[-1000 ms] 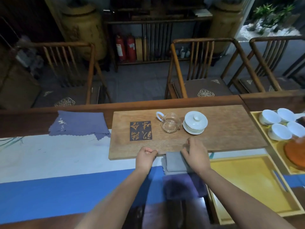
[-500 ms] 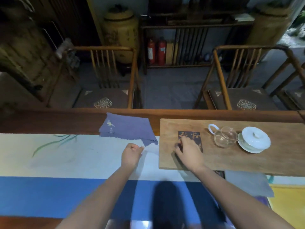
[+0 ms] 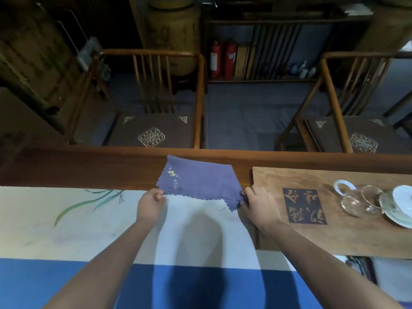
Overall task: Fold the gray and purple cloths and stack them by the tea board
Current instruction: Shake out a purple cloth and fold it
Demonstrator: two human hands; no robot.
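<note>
A purple cloth (image 3: pixel 198 179) with a scalloped edge and small yellow embroidery lies flat, half on the dark wooden table edge and half on the white runner. My left hand (image 3: pixel 149 204) pinches its near left corner. My right hand (image 3: pixel 259 202) pinches its near right corner. The wooden tea board (image 3: pixel 316 237) lies just right of the cloth, touching my right hand's side. At the bottom right, a pale gray patch (image 3: pixel 392 273) shows below the board; I cannot tell whether it is the gray cloth.
A dark square coaster with gold characters (image 3: pixel 304 206), a glass pitcher (image 3: pixel 359 200) and a white lidded cup on a saucer (image 3: pixel 401 205) sit on the board. The white and blue runner (image 3: pixel 66 241) covers the table. Two wooden chairs stand beyond the table's far edge.
The view has swung left, away from the folded gray and purple pile. Both hands moved from the board's front edge to the purple cloth and took hold of its near corners.
</note>
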